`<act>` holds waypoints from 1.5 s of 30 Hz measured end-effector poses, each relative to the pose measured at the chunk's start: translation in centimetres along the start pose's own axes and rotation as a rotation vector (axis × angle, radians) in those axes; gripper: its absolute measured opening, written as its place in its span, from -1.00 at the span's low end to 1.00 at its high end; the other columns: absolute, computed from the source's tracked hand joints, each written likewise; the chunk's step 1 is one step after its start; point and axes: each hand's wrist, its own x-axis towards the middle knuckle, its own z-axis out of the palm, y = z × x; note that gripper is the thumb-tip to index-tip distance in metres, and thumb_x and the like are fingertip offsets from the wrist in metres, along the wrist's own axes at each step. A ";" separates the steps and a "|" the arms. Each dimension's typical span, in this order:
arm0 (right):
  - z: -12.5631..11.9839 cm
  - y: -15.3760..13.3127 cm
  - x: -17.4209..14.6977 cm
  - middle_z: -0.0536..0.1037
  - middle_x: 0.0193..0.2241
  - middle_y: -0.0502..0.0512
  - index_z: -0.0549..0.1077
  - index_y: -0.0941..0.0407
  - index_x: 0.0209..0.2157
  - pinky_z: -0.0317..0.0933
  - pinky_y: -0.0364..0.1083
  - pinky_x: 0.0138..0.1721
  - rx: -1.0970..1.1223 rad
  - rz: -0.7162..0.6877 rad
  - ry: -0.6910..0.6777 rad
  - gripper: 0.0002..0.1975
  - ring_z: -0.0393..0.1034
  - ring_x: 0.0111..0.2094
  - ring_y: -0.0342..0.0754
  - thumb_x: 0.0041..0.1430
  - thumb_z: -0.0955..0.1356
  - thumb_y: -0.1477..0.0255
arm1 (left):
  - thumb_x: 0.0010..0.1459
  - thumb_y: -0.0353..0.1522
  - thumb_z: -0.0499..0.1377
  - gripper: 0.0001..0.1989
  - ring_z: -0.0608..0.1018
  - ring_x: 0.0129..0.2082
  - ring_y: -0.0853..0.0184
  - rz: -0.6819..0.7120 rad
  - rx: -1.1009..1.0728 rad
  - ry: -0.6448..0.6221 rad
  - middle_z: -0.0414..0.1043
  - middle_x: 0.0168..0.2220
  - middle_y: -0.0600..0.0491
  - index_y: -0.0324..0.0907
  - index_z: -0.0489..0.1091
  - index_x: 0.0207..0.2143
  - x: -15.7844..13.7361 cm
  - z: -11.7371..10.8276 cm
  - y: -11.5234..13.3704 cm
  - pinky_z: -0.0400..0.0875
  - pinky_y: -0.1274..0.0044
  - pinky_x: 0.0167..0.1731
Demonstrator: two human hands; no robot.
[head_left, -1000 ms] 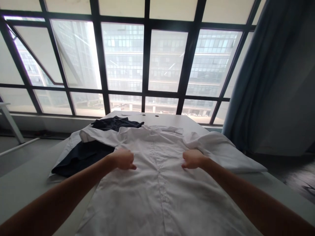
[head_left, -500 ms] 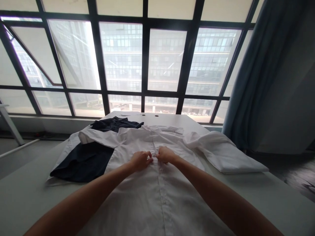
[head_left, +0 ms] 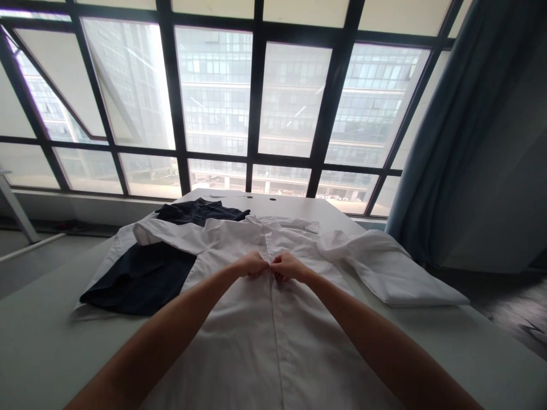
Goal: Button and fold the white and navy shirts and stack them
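A white shirt (head_left: 239,324) lies spread on the table, front side up, its collar pointing away from me and its button placket running down the middle. My left hand (head_left: 253,264) is closed on the placket's left side, fingers pinched on the cloth. Right beside it, my right hand (head_left: 287,266) pinches the placket's other edge. The two hands' fingertips almost meet at the front seam. Any button between them is too small or hidden to make out.
A dark navy garment (head_left: 141,279) lies partly under the shirt's left sleeve, on white cloth. To the right sits a folded white garment (head_left: 410,279). All rest on a white table (head_left: 38,341) before a large window (head_left: 213,97); a blue-grey curtain (head_left: 444,142) hangs at right.
My left hand's fingers, spread slightly apart before, have closed on the cloth and come closer to my right hand. The view has shifted slightly.
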 end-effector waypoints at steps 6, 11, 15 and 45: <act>0.8 2.4 -0.3 0.38 -0.76 -0.12 0.41 0.17 -0.53 0.03 -0.30 -0.70 0.042 -0.175 0.103 -0.89 0.23 -0.72 -0.25 0.05 0.31 0.56 | 0.07 -0.24 0.17 -0.68 0.23 -0.74 0.50 0.050 -0.325 -0.009 0.18 -0.72 0.18 -0.20 0.24 -0.64 -0.3 0.7 -1.4 0.05 0.63 -0.70; 1.0 3.1 0.2 0.38 -0.74 -0.13 0.44 0.17 -0.51 0.04 -0.29 -0.69 0.103 -0.213 0.136 -0.92 0.25 -0.71 -0.23 0.03 0.33 0.53 | 0.08 -0.23 0.15 -0.69 0.22 -0.74 0.51 0.092 -0.312 -0.006 0.20 -0.72 0.19 -0.21 0.25 -0.63 -0.7 1.0 -1.4 0.02 0.62 -0.70; 1.3 3.2 0.3 0.40 -0.71 -0.11 0.45 0.17 -0.50 0.07 -0.27 -0.70 0.188 -0.227 0.182 -0.94 0.28 -0.71 -0.21 0.02 0.34 0.52 | 0.11 -0.27 0.12 -0.68 0.22 -0.74 0.50 0.101 -0.287 0.020 0.19 -0.74 0.19 -0.21 0.25 -0.64 -0.8 1.2 -1.2 0.03 0.62 -0.69; 2.2 3.3 0.8 0.44 -0.72 -0.07 0.46 0.17 -0.51 0.08 -0.25 -0.65 0.016 -0.258 0.255 -0.93 0.30 -0.68 -0.18 0.01 0.34 0.54 | 0.01 0.06 0.23 -0.47 0.24 -0.74 0.53 0.069 -0.379 0.010 0.30 -0.67 0.16 -0.25 0.34 -0.59 -0.2 1.6 -1.3 0.00 0.62 -0.71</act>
